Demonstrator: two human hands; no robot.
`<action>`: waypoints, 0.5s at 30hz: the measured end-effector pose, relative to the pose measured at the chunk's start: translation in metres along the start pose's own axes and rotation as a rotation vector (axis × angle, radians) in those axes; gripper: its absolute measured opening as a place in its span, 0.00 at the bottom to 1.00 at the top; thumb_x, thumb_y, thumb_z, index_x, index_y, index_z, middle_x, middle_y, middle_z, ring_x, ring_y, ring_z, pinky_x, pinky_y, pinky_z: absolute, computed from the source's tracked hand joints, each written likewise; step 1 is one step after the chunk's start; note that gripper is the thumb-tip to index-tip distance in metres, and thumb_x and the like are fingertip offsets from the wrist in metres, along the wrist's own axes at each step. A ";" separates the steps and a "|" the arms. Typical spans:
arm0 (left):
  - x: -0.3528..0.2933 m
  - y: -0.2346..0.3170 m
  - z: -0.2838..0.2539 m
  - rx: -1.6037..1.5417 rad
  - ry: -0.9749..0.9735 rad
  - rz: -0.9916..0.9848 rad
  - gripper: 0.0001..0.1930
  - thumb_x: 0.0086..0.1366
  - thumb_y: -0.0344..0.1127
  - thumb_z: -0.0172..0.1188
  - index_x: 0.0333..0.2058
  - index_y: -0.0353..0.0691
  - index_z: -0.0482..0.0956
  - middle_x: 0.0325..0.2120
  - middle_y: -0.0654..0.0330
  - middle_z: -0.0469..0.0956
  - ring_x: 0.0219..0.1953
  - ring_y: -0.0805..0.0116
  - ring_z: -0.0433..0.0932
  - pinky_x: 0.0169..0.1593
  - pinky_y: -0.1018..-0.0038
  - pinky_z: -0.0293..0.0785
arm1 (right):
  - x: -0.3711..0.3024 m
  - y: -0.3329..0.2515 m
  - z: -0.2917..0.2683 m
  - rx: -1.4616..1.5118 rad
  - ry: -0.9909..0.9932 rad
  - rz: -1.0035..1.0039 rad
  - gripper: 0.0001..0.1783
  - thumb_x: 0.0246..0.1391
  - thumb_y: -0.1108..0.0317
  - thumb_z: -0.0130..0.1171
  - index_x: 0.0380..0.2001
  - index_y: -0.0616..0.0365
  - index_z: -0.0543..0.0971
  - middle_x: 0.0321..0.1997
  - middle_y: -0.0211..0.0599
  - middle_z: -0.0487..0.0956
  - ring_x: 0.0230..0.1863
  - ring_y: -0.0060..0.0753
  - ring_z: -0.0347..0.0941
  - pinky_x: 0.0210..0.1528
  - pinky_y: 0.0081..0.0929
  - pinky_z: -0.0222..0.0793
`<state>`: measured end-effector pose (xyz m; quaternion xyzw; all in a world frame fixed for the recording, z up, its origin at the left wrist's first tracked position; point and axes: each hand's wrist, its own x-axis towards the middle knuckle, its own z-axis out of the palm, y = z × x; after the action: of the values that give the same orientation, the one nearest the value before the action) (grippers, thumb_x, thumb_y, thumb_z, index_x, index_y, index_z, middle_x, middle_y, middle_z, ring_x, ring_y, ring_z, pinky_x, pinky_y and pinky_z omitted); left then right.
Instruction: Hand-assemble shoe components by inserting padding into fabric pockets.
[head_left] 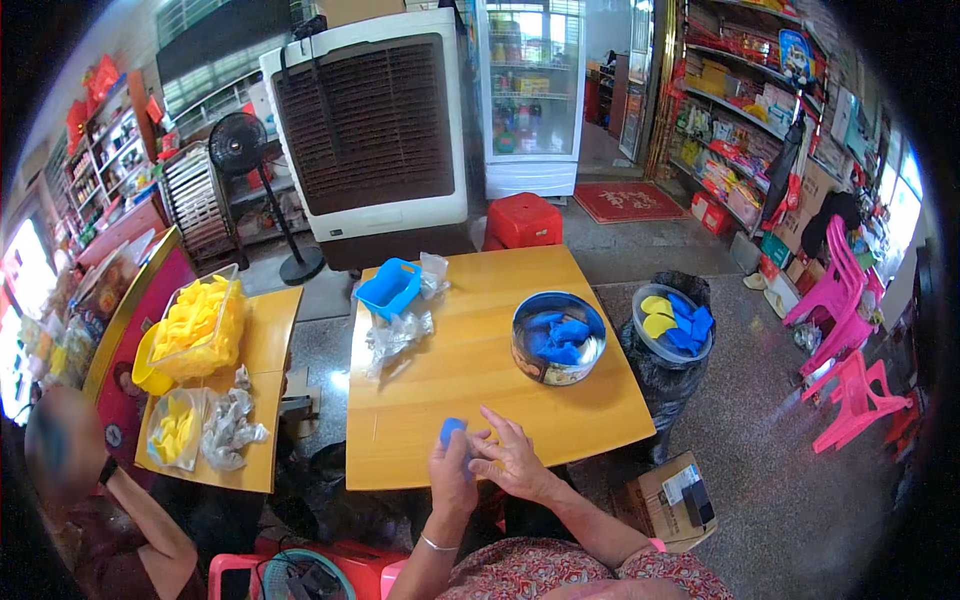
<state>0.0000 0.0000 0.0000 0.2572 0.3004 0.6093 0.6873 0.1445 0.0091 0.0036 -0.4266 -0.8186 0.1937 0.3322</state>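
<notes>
At the near edge of the table (420, 455), my left hand (453, 482) is closed round a small blue piece (452, 430), its top showing above the fingers; its exact kind I cannot make out. Close against it is my right hand (515, 462), fingers stretched out and apart, its thumb side by the left fingers. Whether it touches the piece is unclear. Ahead to the right stands a round tin (545, 372) holding several blue pieces (560, 335). A blue plastic basket (389, 289) sits at the table's far left, with crumpled clear plastic bags (397, 338) beside it.
Right of the table, a tub (672, 352) of blue and yellow pieces rests on a black-bagged bin (665, 400). A cardboard box (668, 500) lies below. On a left side table, a clear bin (205, 330) holds yellow pieces; a person's arm (150, 520) is near it.
</notes>
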 end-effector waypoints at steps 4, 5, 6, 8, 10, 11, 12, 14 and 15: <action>-0.042 -0.001 0.014 -0.072 -0.028 -0.019 0.27 0.68 0.37 0.51 0.60 0.33 0.52 0.55 0.43 0.66 0.54 0.55 0.71 0.57 0.67 0.67 | -0.018 -0.021 -0.005 0.628 -0.101 0.123 0.29 0.57 0.45 0.53 0.53 0.56 0.76 0.71 0.47 0.45 0.69 0.51 0.47 0.68 0.42 0.42; -0.046 0.002 0.022 -0.050 -0.069 0.058 0.26 0.68 0.36 0.50 0.59 0.32 0.52 0.55 0.43 0.66 0.53 0.55 0.71 0.56 0.67 0.68 | -0.017 -0.024 -0.010 0.826 -0.061 0.149 0.29 0.57 0.45 0.53 0.52 0.56 0.76 0.71 0.48 0.47 0.69 0.49 0.47 0.68 0.41 0.42; -0.049 0.003 0.023 0.011 -0.094 0.085 0.25 0.68 0.32 0.49 0.59 0.32 0.52 0.56 0.43 0.65 0.53 0.55 0.72 0.55 0.66 0.70 | -0.018 -0.023 -0.010 0.706 -0.024 0.132 0.30 0.58 0.45 0.53 0.52 0.59 0.76 0.70 0.49 0.48 0.69 0.44 0.47 0.67 0.40 0.44; -0.047 0.012 0.024 0.029 -0.095 0.060 0.24 0.68 0.31 0.49 0.58 0.32 0.53 0.55 0.44 0.66 0.53 0.55 0.72 0.56 0.65 0.69 | -0.014 -0.024 -0.015 0.435 -0.020 0.084 0.29 0.58 0.46 0.53 0.53 0.59 0.75 0.70 0.49 0.48 0.69 0.42 0.47 0.67 0.39 0.44; -0.042 0.020 0.021 0.051 -0.105 0.034 0.23 0.67 0.29 0.48 0.58 0.32 0.55 0.55 0.44 0.67 0.53 0.55 0.71 0.56 0.65 0.69 | -0.015 -0.032 -0.018 0.161 -0.007 0.033 0.29 0.59 0.47 0.52 0.53 0.60 0.75 0.71 0.49 0.47 0.69 0.41 0.46 0.68 0.39 0.44; -0.038 0.022 0.017 0.003 -0.086 0.072 0.21 0.67 0.29 0.48 0.57 0.31 0.57 0.54 0.45 0.68 0.53 0.55 0.72 0.56 0.65 0.69 | -0.017 -0.040 -0.017 0.598 -0.080 0.077 0.27 0.60 0.50 0.52 0.53 0.59 0.75 0.70 0.48 0.49 0.69 0.41 0.48 0.68 0.37 0.44; -0.038 0.023 0.014 -0.049 -0.058 0.114 0.20 0.67 0.28 0.48 0.56 0.31 0.60 0.53 0.46 0.69 0.52 0.55 0.72 0.56 0.64 0.69 | -0.020 -0.044 -0.014 1.035 -0.164 0.120 0.24 0.61 0.53 0.52 0.53 0.58 0.75 0.69 0.48 0.51 0.68 0.41 0.49 0.68 0.36 0.44; -0.045 0.023 0.026 -0.027 -0.050 0.140 0.19 0.67 0.28 0.48 0.55 0.31 0.61 0.53 0.46 0.70 0.52 0.56 0.72 0.57 0.65 0.68 | -0.023 -0.046 -0.011 1.026 -0.147 0.151 0.25 0.61 0.52 0.51 0.54 0.58 0.74 0.70 0.47 0.51 0.68 0.41 0.49 0.68 0.36 0.43; -0.050 0.021 0.031 -0.003 -0.046 0.165 0.19 0.66 0.28 0.48 0.55 0.32 0.62 0.52 0.46 0.71 0.51 0.57 0.73 0.57 0.66 0.68 | -0.025 -0.046 -0.010 1.014 -0.126 0.182 0.25 0.61 0.52 0.50 0.54 0.58 0.73 0.70 0.47 0.50 0.68 0.40 0.49 0.68 0.35 0.42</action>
<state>0.0040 -0.0465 0.0417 0.2939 0.2612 0.6581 0.6421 0.1359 -0.0371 0.0291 -0.2690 -0.5998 0.6194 0.4292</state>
